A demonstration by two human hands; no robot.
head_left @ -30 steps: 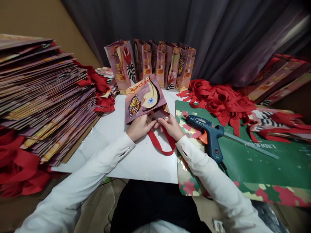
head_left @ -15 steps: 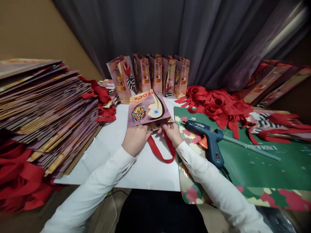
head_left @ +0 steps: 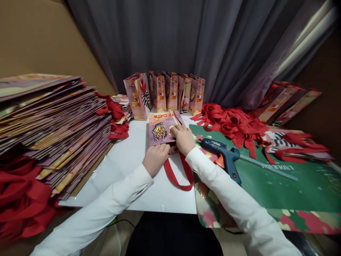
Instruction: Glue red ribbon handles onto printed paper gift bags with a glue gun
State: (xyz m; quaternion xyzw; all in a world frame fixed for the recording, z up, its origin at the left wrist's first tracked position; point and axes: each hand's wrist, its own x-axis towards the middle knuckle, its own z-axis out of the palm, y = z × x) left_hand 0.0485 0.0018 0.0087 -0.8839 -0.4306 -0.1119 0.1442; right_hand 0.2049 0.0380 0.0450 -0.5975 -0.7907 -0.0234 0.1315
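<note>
A purple paper gift bag [head_left: 169, 122] with a butterfly print and red MECCA lettering lies flat on the white tabletop, its mouth towards me. At the near edge of the mouth, my left hand [head_left: 157, 159] is closed on the bag, its fingertips partly hidden. Across the bag's right side lies my right hand [head_left: 183, 139], its fingers stretched over the front panel and pressing on it. From the mouth a red ribbon handle [head_left: 176, 182] loops towards me on the table. A blue glue gun [head_left: 225, 154] with an orange trigger lies right of my right hand.
Behind the bag stands a row of several upright gift bags [head_left: 157, 94]. A tall stack of flat bags [head_left: 61, 121] fills the left, beside red ribbons [head_left: 23, 199]. More red ribbons [head_left: 231, 121] are heaped at the back right. The glue gun rests on a green board [head_left: 266, 192].
My right hand has moved from the bag's mouth up onto its front panel. The bag has gone from tilted up to lying flatter. The whole view has shifted slightly.
</note>
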